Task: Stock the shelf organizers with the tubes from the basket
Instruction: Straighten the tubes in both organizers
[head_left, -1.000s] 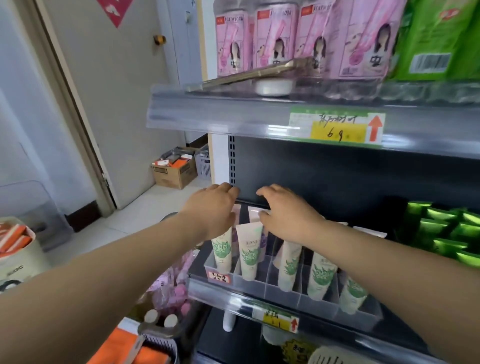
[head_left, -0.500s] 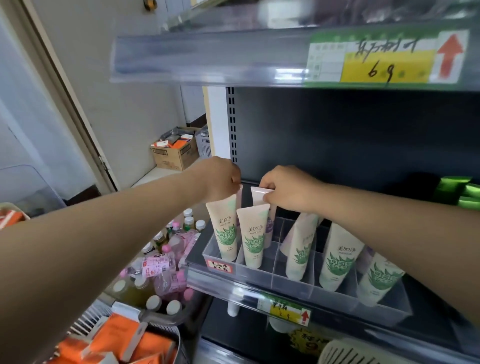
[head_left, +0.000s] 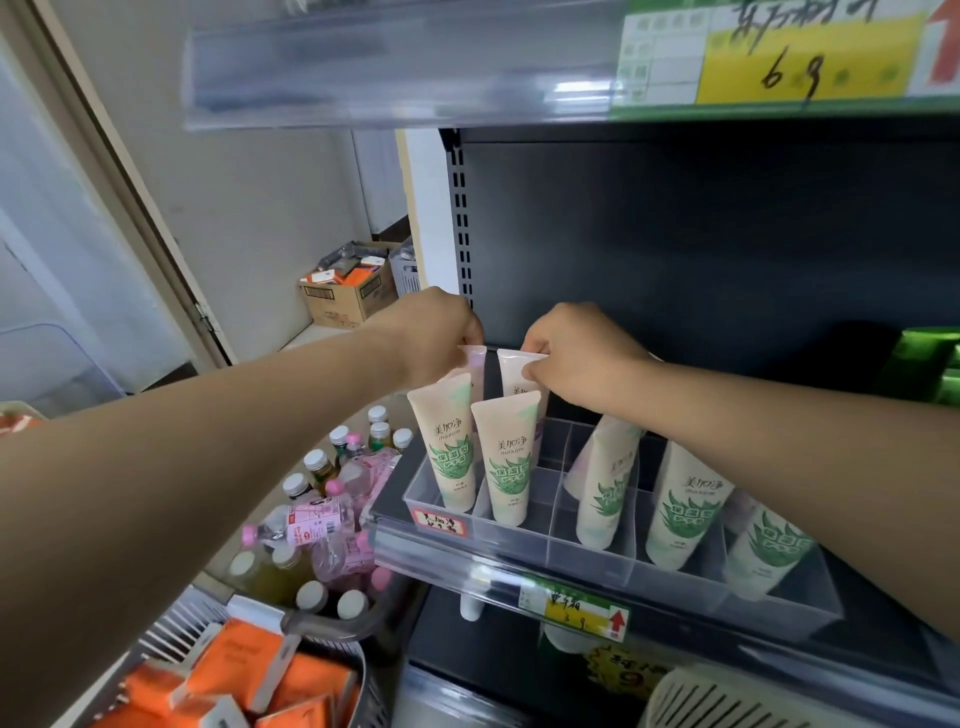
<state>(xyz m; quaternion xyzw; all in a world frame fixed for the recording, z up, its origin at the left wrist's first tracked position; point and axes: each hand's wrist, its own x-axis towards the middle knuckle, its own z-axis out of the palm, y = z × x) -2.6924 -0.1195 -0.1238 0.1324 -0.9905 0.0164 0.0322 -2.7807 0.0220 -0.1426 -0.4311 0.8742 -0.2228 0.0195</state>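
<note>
Both hands are at the far left of the clear organizer (head_left: 571, 551), which sits on the dark shelf (head_left: 395, 499). The left hand (head_left: 441, 332) has its fingers curled onto the crimped top of a pinkish tube (head_left: 477, 366), and the right hand (head_left: 576, 358) pinches the crimped top of a cream tube (head_left: 511, 364) between thumb and fingers. Both gripped tubes stand upright in the rear of the two leftmost compartments, directly behind two green-leaf tubes (head_left: 452, 447) at the front. Three further tubes (head_left: 685, 509) lean in the compartments to the right, and a grey basket (head_left: 332, 626) of bottles (head_left: 311, 462) sits on the floor below left.
</note>
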